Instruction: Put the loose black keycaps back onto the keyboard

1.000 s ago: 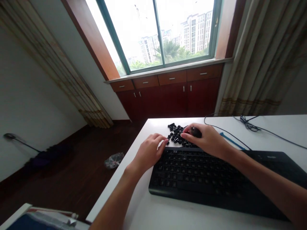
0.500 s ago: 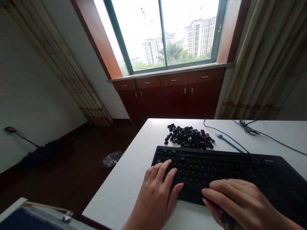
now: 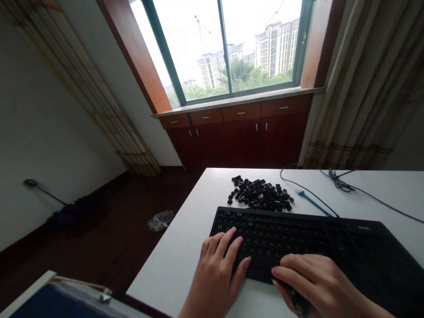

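A black computer keyboard [image 3: 285, 240] lies on the white table [image 3: 185, 265], its keys mostly dark. My left hand [image 3: 215, 276] rests at the keyboard's front left, fingers apart on the keys, holding nothing. My right hand [image 3: 311, 282] sits at the front edge with fingers curled. A small black object [image 3: 300, 302] shows under its palm, mostly hidden. Beyond the keyboard lies a loose pile of black keycaps [image 3: 260, 194], which neither hand touches.
A blue plastic stick tool [image 3: 313, 203] and a black cable [image 3: 341, 185] lie to the right of the keycaps. The table's left edge drops to a dark wooden floor, where a clear plastic bag [image 3: 160, 221] lies. A blue-covered item [image 3: 56, 302] stands at bottom left.
Both hands have moved from the keycap pile back to the keyboard's front edge, and the right hand keeps the black object. Between the last two frames, the hands barely shift and the view tilts slightly.
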A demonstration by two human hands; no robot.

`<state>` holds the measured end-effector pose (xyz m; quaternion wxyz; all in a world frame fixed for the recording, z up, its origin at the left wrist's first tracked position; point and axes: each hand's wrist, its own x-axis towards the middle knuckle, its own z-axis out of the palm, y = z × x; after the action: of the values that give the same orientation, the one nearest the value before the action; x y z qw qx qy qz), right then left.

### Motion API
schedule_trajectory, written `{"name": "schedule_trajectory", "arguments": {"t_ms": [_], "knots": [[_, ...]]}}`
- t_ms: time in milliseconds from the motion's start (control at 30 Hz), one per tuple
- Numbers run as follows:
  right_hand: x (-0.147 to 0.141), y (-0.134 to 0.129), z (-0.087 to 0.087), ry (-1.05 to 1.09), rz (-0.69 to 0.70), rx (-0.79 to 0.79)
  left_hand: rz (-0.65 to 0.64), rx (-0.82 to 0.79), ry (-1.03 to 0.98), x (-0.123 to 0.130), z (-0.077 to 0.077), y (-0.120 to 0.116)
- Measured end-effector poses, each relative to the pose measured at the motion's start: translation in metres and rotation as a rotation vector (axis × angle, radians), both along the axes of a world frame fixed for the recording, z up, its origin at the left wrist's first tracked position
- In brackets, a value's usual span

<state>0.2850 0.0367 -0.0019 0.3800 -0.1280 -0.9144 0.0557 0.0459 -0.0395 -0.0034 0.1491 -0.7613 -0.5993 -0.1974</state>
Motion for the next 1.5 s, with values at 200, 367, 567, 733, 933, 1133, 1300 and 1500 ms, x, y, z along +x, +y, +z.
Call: {"name": "schedule_trajectory", "arguments": {"t_ms": [200, 367, 567, 733, 933, 1133, 1300, 1500], "knots": [[0.000, 0.005, 0.001, 0.028, -0.001, -0.004, 0.021, 0.063, -0.060, 0.001, 0.002, -0.001], [0.003, 0.008, -0.003, -0.032, -0.014, -0.064, 0.027, 0.061, -0.108, 0.003, 0.003, -0.002], [0.004, 0.006, -0.003, -0.051, -0.034, -0.079, 0.017, -0.015, -0.119, 0.000, 0.007, -0.005], [0.002, 0.008, -0.005, -0.044, -0.029, -0.064, 0.009, -0.032, -0.110, -0.003, 0.006, -0.006], [0.001, 0.008, -0.003, -0.038, -0.017, -0.083, 0.001, -0.045, -0.141, -0.002, 0.009, -0.005], [0.001, 0.005, 0.001, -0.059, -0.007, -0.068, 0.033, -0.051, -0.205, 0.002, 0.010, -0.004], [0.000, 0.006, -0.002, -0.057, -0.008, -0.075, 0.059, -0.045, -0.209, 0.005, 0.010, -0.001], [0.000, 0.007, -0.002, -0.055, 0.004, -0.068, 0.082, -0.004, -0.186, 0.007, 0.004, 0.001]]}}
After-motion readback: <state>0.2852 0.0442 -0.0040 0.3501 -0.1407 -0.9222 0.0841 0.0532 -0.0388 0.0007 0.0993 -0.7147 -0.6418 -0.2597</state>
